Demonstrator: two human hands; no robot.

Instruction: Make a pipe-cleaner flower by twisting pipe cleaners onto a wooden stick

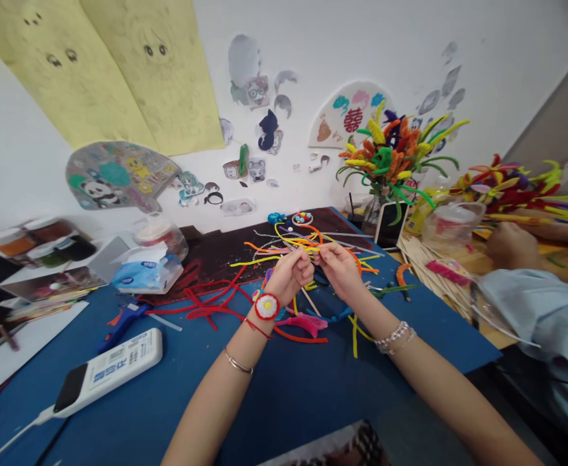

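My left hand (291, 270) and my right hand (339, 268) are raised close together over the desk, both with fingers pinched. Between their fingertips runs a short stretch of yellow pipe cleaner (310, 248), mostly hidden by the fingers and hard to tell from the pile behind. Loose yellow, orange and grey pipe cleaners lie spread just beyond the hands. Red pipe cleaners (211, 299) curl to the left of my left wrist. Under the hands lies a bright pink fuzzy piece (306, 323). A blue pipe cleaner (335, 316) bends below my right hand.
At left are a blue glue gun (123, 323), a white power bank (112, 370) and a tissue pack (143, 270). A phone (389, 224) leans by a vase of pipe-cleaner flowers (391, 155). Wooden sticks (434, 272) lie at right, near another person's hand (512, 246).
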